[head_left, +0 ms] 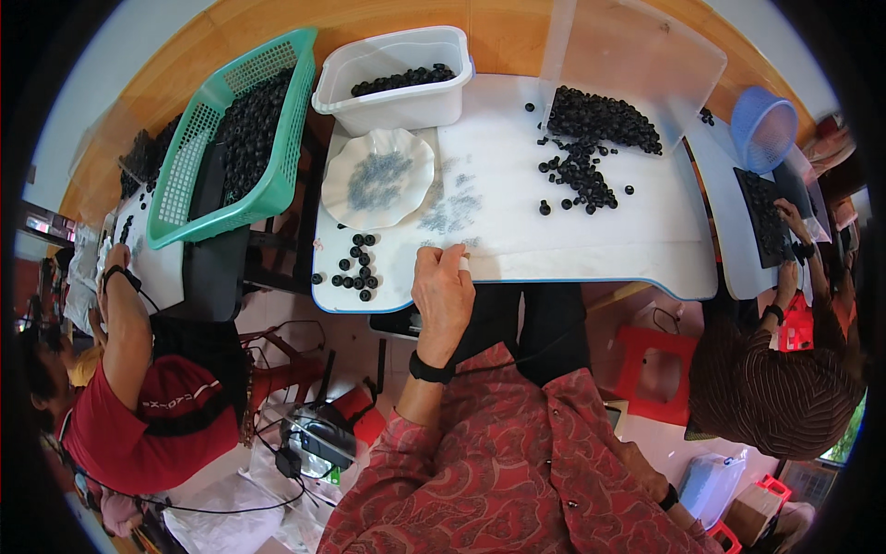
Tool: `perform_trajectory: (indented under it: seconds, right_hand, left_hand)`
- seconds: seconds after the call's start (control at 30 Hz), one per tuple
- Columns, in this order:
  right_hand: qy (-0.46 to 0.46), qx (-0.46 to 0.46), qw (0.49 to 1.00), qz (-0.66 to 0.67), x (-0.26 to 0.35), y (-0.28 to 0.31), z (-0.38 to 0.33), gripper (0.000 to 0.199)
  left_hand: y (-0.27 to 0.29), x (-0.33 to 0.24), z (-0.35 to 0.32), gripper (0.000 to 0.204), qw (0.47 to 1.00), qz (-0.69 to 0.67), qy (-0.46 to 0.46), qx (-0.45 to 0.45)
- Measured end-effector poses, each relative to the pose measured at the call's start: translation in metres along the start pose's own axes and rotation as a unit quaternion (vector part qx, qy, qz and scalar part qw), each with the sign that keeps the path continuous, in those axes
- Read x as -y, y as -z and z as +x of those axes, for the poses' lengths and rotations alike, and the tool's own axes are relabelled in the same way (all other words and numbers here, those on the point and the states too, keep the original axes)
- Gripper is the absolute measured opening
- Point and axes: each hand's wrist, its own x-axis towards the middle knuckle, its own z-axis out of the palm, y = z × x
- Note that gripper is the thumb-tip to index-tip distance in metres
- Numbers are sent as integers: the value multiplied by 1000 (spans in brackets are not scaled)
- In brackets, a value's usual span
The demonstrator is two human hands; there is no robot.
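My left hand (pixel 443 294) rests at the front edge of the white table (pixel 572 249), fingers curled, thumb and forefinger pinched on a small white piece (pixel 464 264). A black band sits on that wrist. Just beyond the hand lie scattered tiny grey parts (pixel 450 210). A small group of black rings (pixel 356 268) lies to its left. A white scalloped plate (pixel 343 189) holds more grey parts. A big pile of black rings (pixel 595 125) lies at the far right of the table. My right forearm (pixel 641 471) hangs low at my side; the hand itself is hidden.
A white tub (pixel 397 103) and a green basket (pixel 277 189), both with black rings, stand at the far left. A blue basket (pixel 764 129) is at the right. One person works at each side. A red stool (pixel 655 365) and cables sit on the floor.
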Motion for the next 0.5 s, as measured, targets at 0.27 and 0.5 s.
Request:
perform_trajectory:
  seconds: [0.27, 0.5]
  right_hand:
    - [31, 48, 994, 91, 0, 6, 1, 55]
    - [-183, 68, 978, 79, -84, 18, 7, 48]
  left_hand:
    - [-2, -3, 1, 18, 998, -45, 20, -26]
    - [-11, -10, 2, 19, 998, -53, -13, -40]
